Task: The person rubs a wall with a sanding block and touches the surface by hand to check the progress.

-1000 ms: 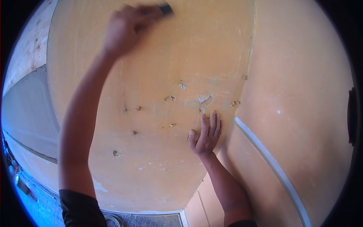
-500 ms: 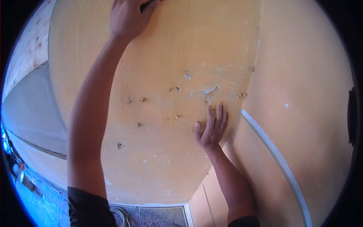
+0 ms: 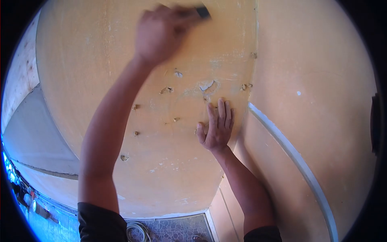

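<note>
My left hand [image 3: 161,34] is raised high on the yellowish wall [image 3: 181,153], blurred by motion. Its fingers are closed on a small dark block [image 3: 202,12] whose kind I cannot make out. Lower and to the right, my right hand [image 3: 217,128] lies against the wall with its fingers spread. Just above those fingertips is a chipped patch [image 3: 207,85] showing white. Several wall plugs stick out of the surface, among them one plug [image 3: 176,119] left of my right hand. A broken hole [image 3: 124,157] shows beside my left forearm.
An adjoining wall at right carries a white strip [image 3: 294,155] running downward. A grey panel [image 3: 42,133] is at far left. Below, a coiled hose [image 3: 138,232] lies on the patterned floor [image 3: 177,230], and a cylindrical container [image 3: 40,209] is at lower left.
My left hand has swept right and slightly down across the wall, bringing the dark block fully into view. My right hand keeps its place on the wall while the view has shifted.
</note>
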A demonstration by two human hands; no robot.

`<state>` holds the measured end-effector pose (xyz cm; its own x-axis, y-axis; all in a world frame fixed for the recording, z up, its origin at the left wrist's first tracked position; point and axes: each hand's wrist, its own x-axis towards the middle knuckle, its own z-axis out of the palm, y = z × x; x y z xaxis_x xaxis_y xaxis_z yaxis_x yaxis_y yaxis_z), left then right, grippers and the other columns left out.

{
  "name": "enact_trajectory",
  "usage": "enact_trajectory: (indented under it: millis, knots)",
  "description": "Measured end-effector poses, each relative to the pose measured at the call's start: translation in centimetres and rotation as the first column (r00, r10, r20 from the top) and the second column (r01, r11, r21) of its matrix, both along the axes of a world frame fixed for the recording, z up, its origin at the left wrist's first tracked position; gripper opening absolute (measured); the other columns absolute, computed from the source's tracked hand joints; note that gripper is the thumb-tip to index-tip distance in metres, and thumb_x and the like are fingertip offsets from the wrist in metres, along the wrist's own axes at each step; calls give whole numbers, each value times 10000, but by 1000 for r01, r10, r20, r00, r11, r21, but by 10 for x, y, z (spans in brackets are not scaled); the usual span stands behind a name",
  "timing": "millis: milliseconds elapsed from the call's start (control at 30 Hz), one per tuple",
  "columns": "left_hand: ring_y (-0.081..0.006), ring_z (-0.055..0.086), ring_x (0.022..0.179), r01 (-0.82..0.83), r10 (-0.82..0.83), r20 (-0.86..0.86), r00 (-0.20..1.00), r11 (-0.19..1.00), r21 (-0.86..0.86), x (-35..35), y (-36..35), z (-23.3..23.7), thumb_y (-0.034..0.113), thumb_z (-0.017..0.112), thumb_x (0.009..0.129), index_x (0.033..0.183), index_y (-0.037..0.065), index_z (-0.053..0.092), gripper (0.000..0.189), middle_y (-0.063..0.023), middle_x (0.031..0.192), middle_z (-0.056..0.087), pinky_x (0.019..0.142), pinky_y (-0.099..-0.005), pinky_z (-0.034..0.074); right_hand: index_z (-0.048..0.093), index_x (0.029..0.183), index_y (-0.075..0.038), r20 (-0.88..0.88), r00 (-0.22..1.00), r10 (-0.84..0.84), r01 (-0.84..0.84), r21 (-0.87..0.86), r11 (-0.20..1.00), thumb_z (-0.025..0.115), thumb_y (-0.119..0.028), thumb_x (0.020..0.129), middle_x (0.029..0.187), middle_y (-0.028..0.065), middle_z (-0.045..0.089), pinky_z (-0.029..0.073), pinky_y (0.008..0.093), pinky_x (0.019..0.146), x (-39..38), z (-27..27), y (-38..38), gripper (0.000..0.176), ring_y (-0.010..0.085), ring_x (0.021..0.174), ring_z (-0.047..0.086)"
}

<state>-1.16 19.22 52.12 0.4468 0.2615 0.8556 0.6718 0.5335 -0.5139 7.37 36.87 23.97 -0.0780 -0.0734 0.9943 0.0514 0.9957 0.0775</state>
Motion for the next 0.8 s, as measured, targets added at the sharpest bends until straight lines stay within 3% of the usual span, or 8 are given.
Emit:
enact_trajectory:
  millis: [133, 267, 367, 533, 633, 667, 733, 800]
  knots:
    - [-198, 657, 1081, 82, -87, 5, 996, 921, -380, 10, 8, -35, 241, 784, 887, 1173, 284, 810, 291, 55, 1254, 737, 932, -389, 509, 510, 1533, -87, 9, 1000, 5, -4, -19, 1000, 460, -460, 1041, 1591, 275, 444, 259, 628, 1218, 1, -3, -3, 620, 463, 1474, 413]
    - [-206, 675, 997, 95, -93, -58, 994, 995, 35, -6, 21, 30, 285, 728, 929, 1117, 297, 821, 210, 41, 1151, 746, 909, -410, 511, 510, 1543, -111, -12, 1000, 1, -1, -13, 1000, 458, -462, 1039, 1588, 266, 454, 273, 619, 1210, -1, -2, -2, 616, 449, 1457, 437]
    - [-316, 641, 1111, 86, -95, 87, 992, 991, 103, 36, 35, 6, 141, 745, 902, 1193, 75, 786, 301, -78, 1270, 725, 1012, -471, 473, 513, 1545, -127, -9, 1000, 14, -15, -24, 1000, 460, -461, 1038, 1583, 261, 463, 284, 615, 1206, -1, -2, -1, 610, 446, 1449, 447]
    - [-191, 669, 1002, 3, -69, -153, 986, 919, -393, 21, 43, -48, 265, 758, 906, 1198, 300, 795, 297, 60, 1187, 740, 921, -383, 511, 521, 1538, -127, -10, 1000, 19, -19, -31, 999, 468, -450, 1035, 1577, 260, 472, 297, 611, 1199, 2, -2, -2, 600, 440, 1449, 451]
    - [-214, 682, 994, -96, 56, -217, 975, 980, -177, 14, 40, 8, 224, 741, 917, 1168, 284, 808, 267, 36, 1119, 756, 893, -394, 520, 510, 1540, -113, -6, 1000, 30, -30, -10, 1000, 487, -449, 1025, 1586, 276, 445, 281, 624, 1199, 0, -2, 2, 615, 458, 1449, 436]
    - [-229, 686, 948, 106, -100, 62, 993, 990, -96, 2, 38, 31, 190, 742, 898, 1141, 272, 816, 267, 15, 1057, 769, 836, -420, 523, 496, 1544, -100, 8, 999, 45, -45, -2, 999, 503, -452, 1016, 1599, 292, 415, 262, 639, 1200, 0, -4, 2, 634, 478, 1451, 419]
    - [-322, 643, 1102, 96, -114, 105, 988, 982, 166, 39, 45, 38, 136, 744, 899, 1183, 64, 786, 296, -89, 1269, 725, 986, -459, 491, 514, 1536, -110, -12, 999, 46, -46, -15, 999, 491, -443, 1023, 1592, 278, 437, 278, 625, 1201, 0, -2, 1, 612, 457, 1453, 433]
    - [-231, 687, 920, -60, 62, -9, 998, 984, 169, 8, 69, 20, 183, 747, 877, 1128, 268, 820, 276, 4, 1015, 773, 805, -438, 520, 531, 1528, -120, -25, 998, 55, -56, -26, 998, 479, -434, 1030, 1586, 264, 459, 295, 611, 1202, 2, -2, -2, 591, 436, 1456, 447]
